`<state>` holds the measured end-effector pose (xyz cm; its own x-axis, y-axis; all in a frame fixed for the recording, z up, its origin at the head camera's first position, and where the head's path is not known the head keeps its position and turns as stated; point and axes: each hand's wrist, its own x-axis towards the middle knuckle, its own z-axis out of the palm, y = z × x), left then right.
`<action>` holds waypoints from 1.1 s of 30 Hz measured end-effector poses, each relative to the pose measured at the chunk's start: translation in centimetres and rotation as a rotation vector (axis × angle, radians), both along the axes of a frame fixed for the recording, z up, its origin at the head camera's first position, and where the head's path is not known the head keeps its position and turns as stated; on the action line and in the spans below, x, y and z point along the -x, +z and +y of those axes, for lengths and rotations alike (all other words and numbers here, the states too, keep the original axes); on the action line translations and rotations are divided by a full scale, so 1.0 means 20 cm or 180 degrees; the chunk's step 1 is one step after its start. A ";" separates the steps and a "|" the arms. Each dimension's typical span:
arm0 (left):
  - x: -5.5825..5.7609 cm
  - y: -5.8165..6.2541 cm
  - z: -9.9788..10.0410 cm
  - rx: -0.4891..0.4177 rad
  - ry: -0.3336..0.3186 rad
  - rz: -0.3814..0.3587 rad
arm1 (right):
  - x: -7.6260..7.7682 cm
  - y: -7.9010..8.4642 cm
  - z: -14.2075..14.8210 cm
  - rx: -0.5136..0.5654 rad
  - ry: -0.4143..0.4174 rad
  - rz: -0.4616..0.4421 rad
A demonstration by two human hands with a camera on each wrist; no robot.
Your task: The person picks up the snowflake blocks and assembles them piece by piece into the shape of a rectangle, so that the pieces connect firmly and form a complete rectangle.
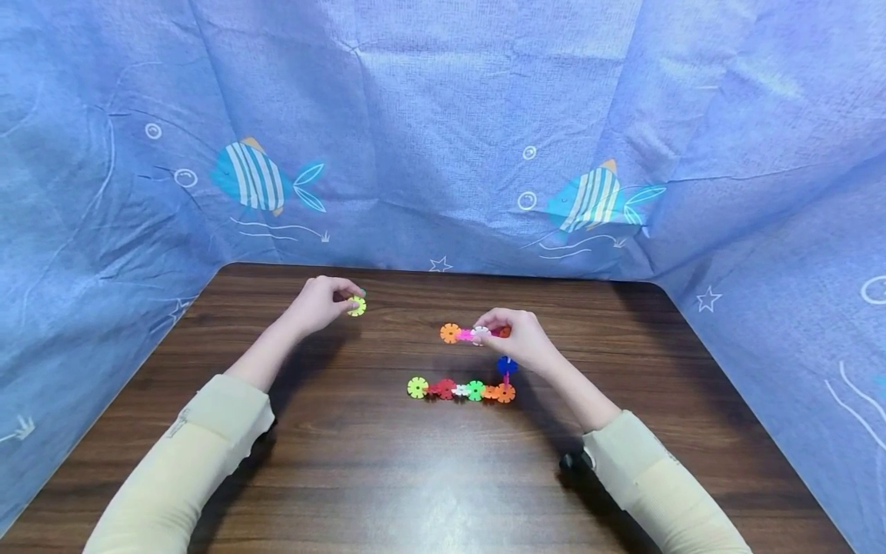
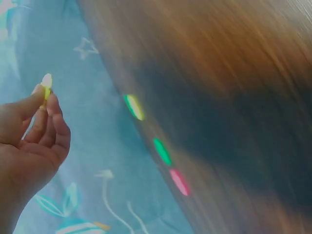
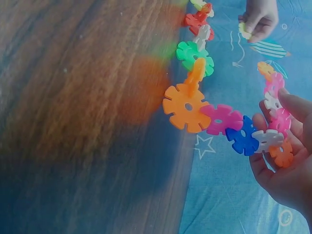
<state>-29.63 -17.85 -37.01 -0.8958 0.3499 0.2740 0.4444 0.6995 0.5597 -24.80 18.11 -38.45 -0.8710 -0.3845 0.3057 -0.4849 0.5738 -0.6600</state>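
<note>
Mid-frame, the left hand [image 1: 321, 302] pinches a yellow notched plastic disc [image 1: 358, 308], the right hand [image 1: 521, 337] a multicoloured disc chain [image 3: 231, 118], probably light, best rim-held.

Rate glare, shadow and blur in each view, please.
Head: bright glare on the near tabletop, shadows beside both forearms; left wrist: tabletop grain streaked, green piece blurred, left hand clearer, broad dark shadow; right wrist: chain fairly crisp nearby, orange and green glows on the tabletop, dark shadow lower down.

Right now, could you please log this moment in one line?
left grip: pinches yellow disc | right grip: holds multicolored disc chain
</note>
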 end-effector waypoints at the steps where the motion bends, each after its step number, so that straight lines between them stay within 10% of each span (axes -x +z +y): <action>1: -0.01 0.01 0.02 -0.0050 0.0022 0.0029 | 0.00 0.00 0.00 -0.0006 -0.0010 0.0013; 18: -0.23 0.06 0.28 -0.1231 0.0412 -0.0427 | -0.01 -0.01 0.00 0.0085 -0.0024 0.0161; 33: -0.26 -0.04 0.47 -0.2214 0.0287 -0.1182 | -0.04 0.00 -0.01 0.0097 -0.0071 0.0224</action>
